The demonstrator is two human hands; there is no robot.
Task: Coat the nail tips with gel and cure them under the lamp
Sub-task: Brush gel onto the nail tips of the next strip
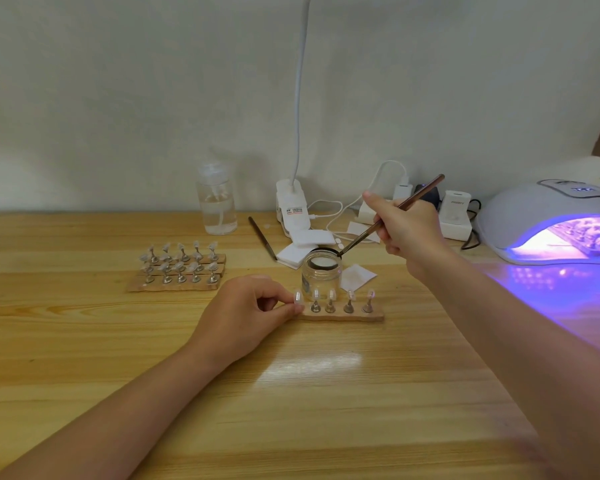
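Note:
A wooden strip with several clear nail tips on metal stands lies mid-table. My left hand pinches the leftmost stand at the strip's left end. Just behind the strip stands an open glass gel jar. My right hand grips a thin brown brush, and the brush's tip rests at the jar's rim. The curing lamp glows purple at the right edge, with more nail tips inside.
A wooden block holding several more tips on stands sits to the left. Behind are a clear pump bottle, a white clip lamp, white pads, a second brush, chargers and cables.

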